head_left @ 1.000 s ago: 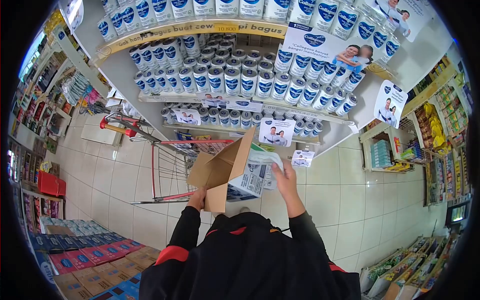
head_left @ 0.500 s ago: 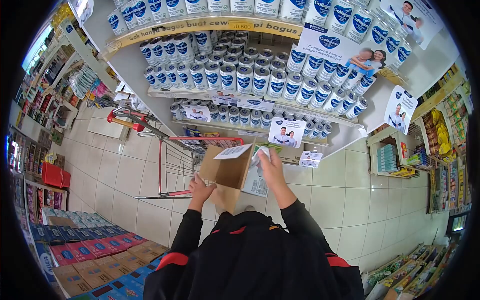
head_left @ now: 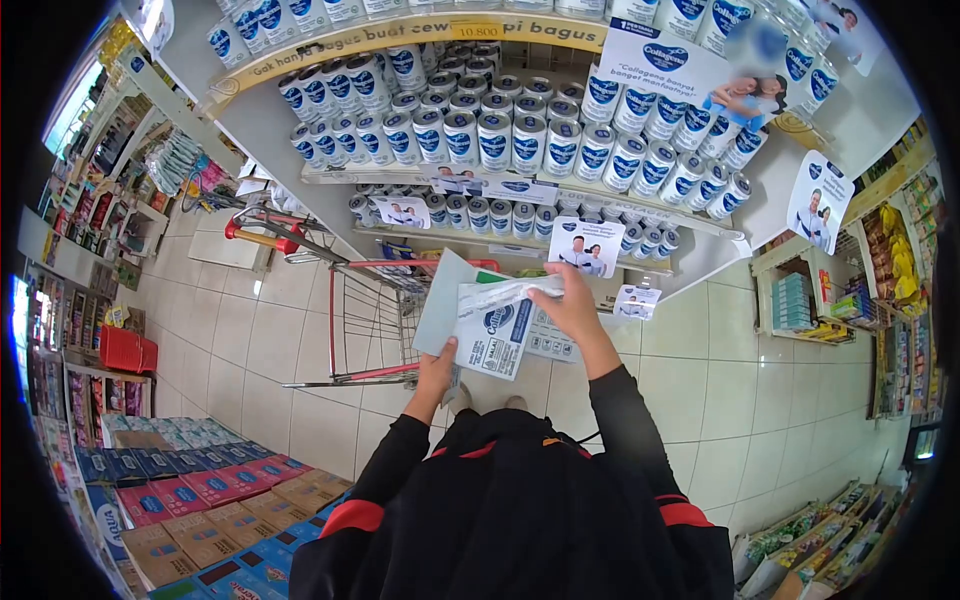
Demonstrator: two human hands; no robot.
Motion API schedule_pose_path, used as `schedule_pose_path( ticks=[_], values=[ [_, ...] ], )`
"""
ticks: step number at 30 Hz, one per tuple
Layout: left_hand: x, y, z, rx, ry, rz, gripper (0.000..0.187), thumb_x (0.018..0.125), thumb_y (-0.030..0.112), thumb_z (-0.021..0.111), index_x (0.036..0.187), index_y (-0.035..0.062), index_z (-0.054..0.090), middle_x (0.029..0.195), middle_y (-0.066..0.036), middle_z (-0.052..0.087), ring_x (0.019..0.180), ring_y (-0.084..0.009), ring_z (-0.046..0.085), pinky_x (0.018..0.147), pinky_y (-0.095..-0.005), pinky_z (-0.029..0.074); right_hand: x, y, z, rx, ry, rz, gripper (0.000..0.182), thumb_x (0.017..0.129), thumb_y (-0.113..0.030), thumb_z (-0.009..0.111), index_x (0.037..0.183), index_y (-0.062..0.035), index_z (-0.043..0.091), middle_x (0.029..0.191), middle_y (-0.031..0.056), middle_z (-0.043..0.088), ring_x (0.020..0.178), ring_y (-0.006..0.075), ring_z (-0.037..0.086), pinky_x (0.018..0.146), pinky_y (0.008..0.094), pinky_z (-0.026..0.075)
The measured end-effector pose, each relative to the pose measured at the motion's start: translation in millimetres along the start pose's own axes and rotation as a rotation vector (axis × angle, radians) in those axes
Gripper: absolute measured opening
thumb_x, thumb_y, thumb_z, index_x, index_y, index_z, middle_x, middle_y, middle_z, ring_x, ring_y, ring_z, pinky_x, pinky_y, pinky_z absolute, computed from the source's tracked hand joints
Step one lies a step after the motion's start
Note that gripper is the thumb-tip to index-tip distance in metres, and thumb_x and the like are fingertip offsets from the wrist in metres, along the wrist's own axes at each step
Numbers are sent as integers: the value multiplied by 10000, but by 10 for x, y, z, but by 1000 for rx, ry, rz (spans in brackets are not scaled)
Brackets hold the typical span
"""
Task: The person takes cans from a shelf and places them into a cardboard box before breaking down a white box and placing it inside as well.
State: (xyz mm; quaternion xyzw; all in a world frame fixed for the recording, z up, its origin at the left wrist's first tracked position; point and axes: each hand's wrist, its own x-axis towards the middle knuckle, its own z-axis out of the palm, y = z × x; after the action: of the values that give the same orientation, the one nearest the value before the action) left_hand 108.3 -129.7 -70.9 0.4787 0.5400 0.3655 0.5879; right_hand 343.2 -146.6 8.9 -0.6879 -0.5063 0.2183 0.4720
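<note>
My left hand (head_left: 437, 366) grips the lower edge of a printed cardboard carton (head_left: 480, 325), held up at chest height with its pale flap tipped toward me. My right hand (head_left: 573, 303) is at the carton's top right and holds a crumpled clear plastic wrap (head_left: 505, 292) that stretches across the carton's top. Both arms wear black sleeves with red trim. Right behind the carton stands a red-handled shopping trolley (head_left: 352, 318).
A shelf unit (head_left: 520, 190) packed with blue and white tins (head_left: 497, 140) rises ahead, with price strips and printed cards. Flat boxes (head_left: 190, 500) are stacked low on the left. Snack racks (head_left: 890, 270) line the right. White tiled floor (head_left: 760, 400) lies around me.
The carton has turned from its brown open inside to its printed side and pale flap. My right hand has risen, pulling the plastic wrap out over the top. The view shifted slightly.
</note>
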Motion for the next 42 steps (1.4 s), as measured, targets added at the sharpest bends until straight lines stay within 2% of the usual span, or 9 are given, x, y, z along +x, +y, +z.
schedule_pose_path(
  ticks=[6, 10, 13, 18, 19, 22, 23, 29, 42],
  values=[
    [26, -56, 82, 53, -124, 0, 350, 794, 240, 544, 1024, -21, 504, 938, -103, 564, 847, -149, 514, 739, -254, 393, -203, 358, 24, -134, -474, 214, 653, 579, -189, 712, 1130, -1, 416, 1100, 180, 469, 1020, 298, 459, 861, 322, 359],
    [70, 124, 238, 369, -227, 26, 449, 755, 170, 583, 1132, 1, 408, 984, -107, 544, 829, -172, 536, 736, -288, 412, -268, 603, -23, -135, -367, 357, 653, 553, -170, 728, 1115, -5, 440, 1088, 197, 481, 1020, 310, 460, 861, 331, 366],
    [-69, 427, 430, 508, -40, 254, 648, 680, 136, 644, 1207, 18, 286, 906, -120, 552, 735, -216, 562, 669, -300, 434, -305, 719, -3, -125, -273, 364, 602, 556, -168, 727, 1072, 3, 467, 1047, 191, 503, 979, 311, 484, 833, 338, 382],
    [134, 410, 420, 596, 189, 313, 874, 605, 147, 685, 1261, 66, 113, 906, -52, 531, 822, -206, 505, 821, -434, 239, -242, 695, 110, -106, -193, 327, 533, 564, -175, 725, 1013, 6, 502, 992, 177, 522, 915, 308, 509, 798, 345, 398],
    [172, 376, 406, 731, 251, 414, 924, 579, 154, 704, 1251, 15, 85, 1071, -113, 457, 927, -261, 452, 853, -446, 219, -220, 646, 141, -117, -186, 356, 537, 562, -196, 728, 1005, 11, 507, 988, 183, 527, 915, 298, 515, 791, 342, 403],
    [-66, 497, 446, 847, 452, 679, 957, 569, 169, 715, 1232, -33, 56, 1175, -216, 334, 1057, -331, 343, 885, -463, 194, -181, 664, 249, -165, -136, 335, 547, 560, -251, 731, 984, 23, 519, 957, 196, 540, 888, 300, 527, 776, 342, 411],
    [-121, 465, 430, 812, 342, 710, 1058, 531, 225, 747, 1217, -83, 4, 1221, -303, 193, 1132, -408, 212, 925, -483, 143, -181, 647, 251, -191, -159, 348, 553, 561, -263, 729, 984, 25, 519, 944, 195, 544, 877, 306, 528, 771, 344, 413],
    [77, 157, 416, 836, 15, 329, 1221, 475, 351, 769, 1200, -126, -91, 1249, -333, 56, 1184, -426, 95, 968, -483, 24, -75, 666, 184, -187, -403, 474, 553, 575, -278, 718, 987, 31, 515, 883, 213, 558, 858, 324, 537, 738, 363, 422],
    [310, 256, 372, 1025, -23, 280, 1272, 451, 425, 758, 1184, -154, -104, 1253, -328, 112, 1187, -424, 123, 986, -473, 30, -186, 642, 357, -294, -260, 374, 499, 612, -234, 689, 964, 52, 480, 908, 233, 534, 863, 343, 522, 731, 371, 415]
  ],
)
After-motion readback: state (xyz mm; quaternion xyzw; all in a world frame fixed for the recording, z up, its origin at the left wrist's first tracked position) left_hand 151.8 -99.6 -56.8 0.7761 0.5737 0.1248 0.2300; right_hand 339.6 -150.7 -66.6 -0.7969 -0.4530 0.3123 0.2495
